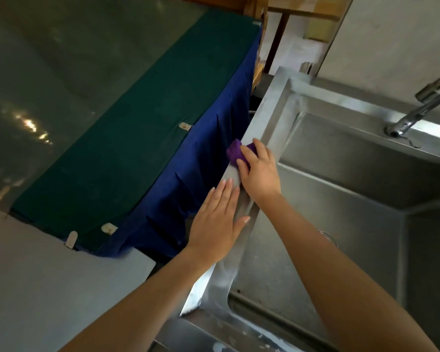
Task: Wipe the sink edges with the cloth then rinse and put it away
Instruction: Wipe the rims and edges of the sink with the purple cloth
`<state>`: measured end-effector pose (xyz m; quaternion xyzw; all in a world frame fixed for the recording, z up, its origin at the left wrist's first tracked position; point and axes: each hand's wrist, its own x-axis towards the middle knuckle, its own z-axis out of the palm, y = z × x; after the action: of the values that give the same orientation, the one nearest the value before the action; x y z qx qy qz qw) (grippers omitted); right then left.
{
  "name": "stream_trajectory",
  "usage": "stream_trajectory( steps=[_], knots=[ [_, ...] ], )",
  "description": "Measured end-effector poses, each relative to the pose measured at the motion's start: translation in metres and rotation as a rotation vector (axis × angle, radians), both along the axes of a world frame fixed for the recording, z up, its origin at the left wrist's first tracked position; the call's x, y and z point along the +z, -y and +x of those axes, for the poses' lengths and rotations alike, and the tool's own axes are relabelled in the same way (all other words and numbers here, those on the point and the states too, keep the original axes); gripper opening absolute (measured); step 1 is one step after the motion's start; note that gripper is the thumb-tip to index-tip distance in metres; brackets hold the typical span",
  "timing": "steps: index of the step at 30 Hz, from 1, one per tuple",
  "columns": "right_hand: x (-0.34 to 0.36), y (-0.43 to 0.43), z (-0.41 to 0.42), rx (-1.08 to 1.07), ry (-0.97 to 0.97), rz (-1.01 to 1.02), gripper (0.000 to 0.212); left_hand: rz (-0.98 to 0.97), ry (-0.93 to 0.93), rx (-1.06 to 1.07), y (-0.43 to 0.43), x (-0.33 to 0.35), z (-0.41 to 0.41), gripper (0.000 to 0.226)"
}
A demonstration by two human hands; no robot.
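Observation:
A purple cloth [235, 151] lies bunched on the left rim of the steel sink [269, 105], about halfway along it. My right hand [259, 171] presses down on the cloth, fingers curled over it. Just behind, nearer to me, my left hand [217, 219] rests flat on the same rim, fingers spread and holding nothing. The deep basin [341, 199] is to the right of both hands. Most of the cloth is hidden under my right hand.
A chrome tap [417, 110] reaches over the back right rim. A blue cloth [188, 179] hangs from a green-covered glass-topped table [137, 123] close beside the sink's left edge. A grey surface [48, 288] lies at the lower left. A drain fitting [328, 236] shows behind my right forearm.

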<state>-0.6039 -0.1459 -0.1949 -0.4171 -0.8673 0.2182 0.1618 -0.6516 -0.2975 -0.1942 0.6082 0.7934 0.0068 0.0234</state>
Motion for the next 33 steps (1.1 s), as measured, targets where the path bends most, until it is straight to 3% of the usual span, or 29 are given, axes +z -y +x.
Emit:
stream_trajectory(
  steps=[12,20,33],
  knots=[
    [0.006,-0.126,-0.048,-0.125,0.029,-0.037,0.042,0.005,0.042,-0.014,0.002,-0.001,0.000,0.069],
    [0.016,-0.176,-0.059,-0.053,0.082,-0.059,0.042,-0.020,0.048,0.006,0.001,0.001,0.001,0.067],
    [0.000,-0.062,-0.016,0.113,-0.084,0.033,0.046,-0.064,0.030,0.003,0.000,0.001,0.000,0.070]
  ],
)
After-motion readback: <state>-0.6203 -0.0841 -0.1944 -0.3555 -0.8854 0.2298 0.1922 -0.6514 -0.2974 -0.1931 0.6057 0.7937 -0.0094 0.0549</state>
